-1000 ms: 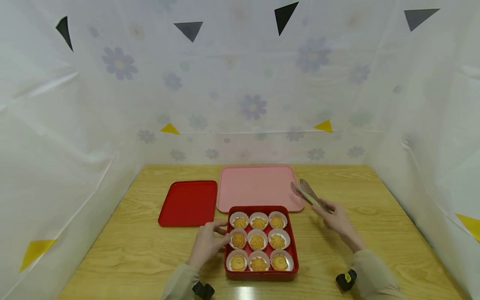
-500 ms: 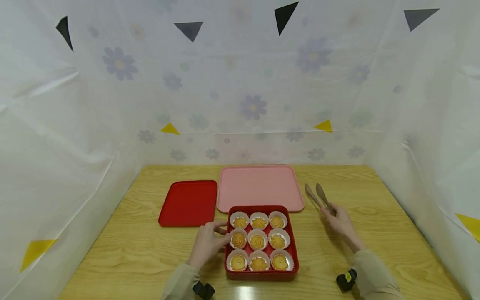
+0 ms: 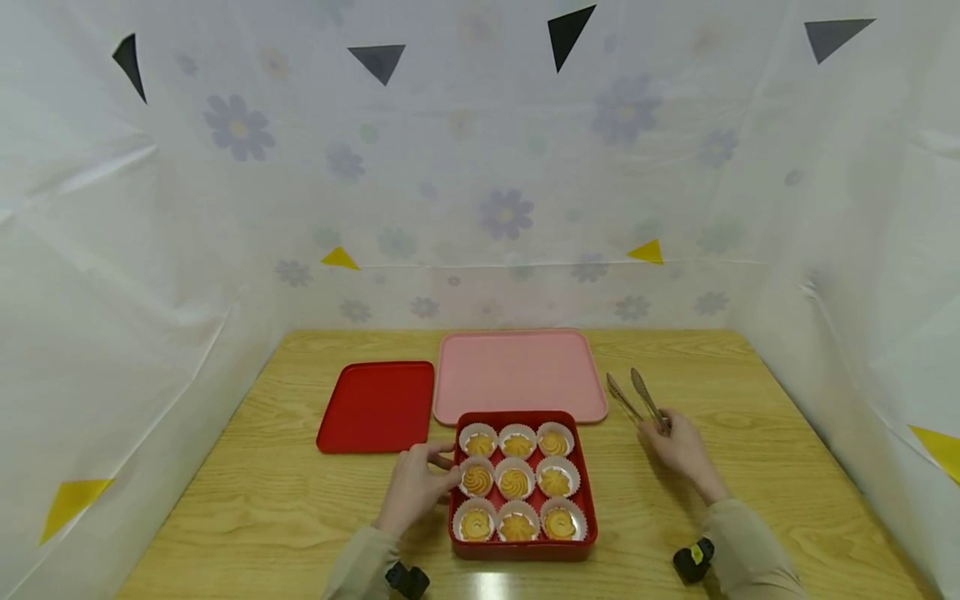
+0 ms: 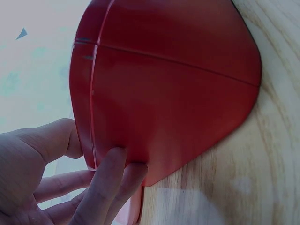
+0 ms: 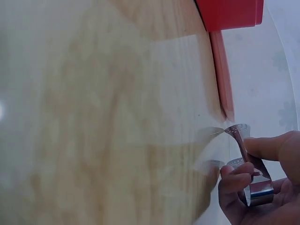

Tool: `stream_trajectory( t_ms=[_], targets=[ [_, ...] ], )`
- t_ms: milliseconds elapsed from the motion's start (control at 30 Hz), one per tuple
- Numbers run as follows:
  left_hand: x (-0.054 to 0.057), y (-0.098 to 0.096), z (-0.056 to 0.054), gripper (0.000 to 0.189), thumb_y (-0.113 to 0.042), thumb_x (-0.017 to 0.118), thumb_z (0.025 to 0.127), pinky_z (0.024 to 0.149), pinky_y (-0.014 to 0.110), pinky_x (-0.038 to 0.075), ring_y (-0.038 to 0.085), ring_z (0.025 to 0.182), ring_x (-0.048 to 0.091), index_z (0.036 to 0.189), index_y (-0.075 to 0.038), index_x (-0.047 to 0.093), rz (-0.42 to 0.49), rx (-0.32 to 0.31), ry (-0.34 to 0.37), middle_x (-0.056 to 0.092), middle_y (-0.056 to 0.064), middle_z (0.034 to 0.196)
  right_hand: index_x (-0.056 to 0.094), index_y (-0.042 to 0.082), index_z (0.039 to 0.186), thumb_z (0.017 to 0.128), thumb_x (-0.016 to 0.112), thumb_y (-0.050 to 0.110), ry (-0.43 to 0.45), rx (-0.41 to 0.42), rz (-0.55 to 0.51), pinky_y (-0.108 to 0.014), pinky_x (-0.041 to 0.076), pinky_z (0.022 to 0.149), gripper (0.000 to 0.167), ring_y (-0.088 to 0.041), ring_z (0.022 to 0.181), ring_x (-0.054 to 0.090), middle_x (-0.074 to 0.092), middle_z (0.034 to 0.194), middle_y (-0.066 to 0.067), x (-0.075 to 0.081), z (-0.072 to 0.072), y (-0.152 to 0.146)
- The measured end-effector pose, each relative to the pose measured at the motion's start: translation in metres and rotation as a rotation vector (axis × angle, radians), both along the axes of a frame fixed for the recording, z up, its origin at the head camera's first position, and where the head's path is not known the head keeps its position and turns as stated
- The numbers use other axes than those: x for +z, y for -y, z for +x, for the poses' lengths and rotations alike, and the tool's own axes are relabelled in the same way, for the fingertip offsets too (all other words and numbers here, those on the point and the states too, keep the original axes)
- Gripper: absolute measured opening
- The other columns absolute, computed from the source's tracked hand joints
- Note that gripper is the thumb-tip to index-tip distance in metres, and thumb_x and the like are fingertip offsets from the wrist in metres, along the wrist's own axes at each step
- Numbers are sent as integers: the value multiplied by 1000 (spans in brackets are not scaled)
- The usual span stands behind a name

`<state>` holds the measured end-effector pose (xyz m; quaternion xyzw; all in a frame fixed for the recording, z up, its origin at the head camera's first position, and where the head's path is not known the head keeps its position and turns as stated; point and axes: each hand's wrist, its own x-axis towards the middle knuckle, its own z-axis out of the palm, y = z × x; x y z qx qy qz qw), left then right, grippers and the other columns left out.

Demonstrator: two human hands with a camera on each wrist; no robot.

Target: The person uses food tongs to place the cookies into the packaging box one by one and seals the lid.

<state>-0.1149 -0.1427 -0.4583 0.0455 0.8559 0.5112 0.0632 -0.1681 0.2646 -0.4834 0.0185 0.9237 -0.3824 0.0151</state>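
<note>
In the head view a square red box (image 3: 517, 557) holds several swirled cookies (image 3: 513, 483), each in a white paper cup. My left hand (image 3: 420, 485) holds the box's left side, thumb at the rim and fingers against the outer wall (image 4: 164, 108). To the right of the box, my right hand (image 3: 681, 446) grips metal serving tongs (image 3: 649, 400) near their closed end. The tongs' two perforated tips point away from me and stand apart with nothing between them. The right wrist view shows the tongs (image 5: 246, 145) between thumb and fingers, close over the table.
A pink tray (image 3: 517, 375) lies behind the box. Left of it is a flat red lid or tray (image 3: 378, 408). Everything stands on a wooden table (image 3: 262, 500), enclosed by white sheeting (image 3: 480, 167) at the back and sides.
My right hand has drawn the tongs from over the pink tray's right edge to the right and slightly toward me. The left hand and the box have stayed put.
</note>
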Motion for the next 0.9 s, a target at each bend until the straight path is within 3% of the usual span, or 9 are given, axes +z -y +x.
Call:
stream_trajectory(
  t_ms=[133, 300, 467, 900],
  targets=[
    [0, 0, 0, 44, -11, 74, 88, 54, 30, 62, 21, 66, 74, 127, 5, 65, -7, -4, 5, 73, 25, 101, 48, -21, 129, 100, 60, 28, -17, 2, 100, -30, 49, 61, 58, -24, 77, 61, 65, 99, -28, 2, 1, -1],
    [0, 1, 0, 44, -11, 74, 88, 54, 30, 62, 21, 67, 74, 127, 5, 65, -10, -3, 4, 73, 25, 101, 61, -12, 106, 96, 63, 30, -17, 0, 168, -30, 44, 54, 43, -20, 66, 54, 65, 81, -16, 2, 1, -2],
    [1, 0, 0, 45, -11, 75, 87, 55, 30, 63, 21, 71, 74, 127, 6, 65, 6, -5, 9, 74, 23, 99, 60, 0, 86, 94, 63, 35, 5, -10, 250, -29, 36, 49, 37, -20, 60, 48, 58, 69, -8, 5, 2, -2],
    [2, -1, 1, 44, -9, 75, 86, 55, 30, 62, 22, 71, 74, 126, 6, 65, 5, -6, 4, 74, 24, 100, 56, 4, 79, 93, 65, 38, 10, 0, 319, -29, 35, 46, 38, -18, 53, 46, 53, 63, -6, 5, 4, -2]
  ],
)
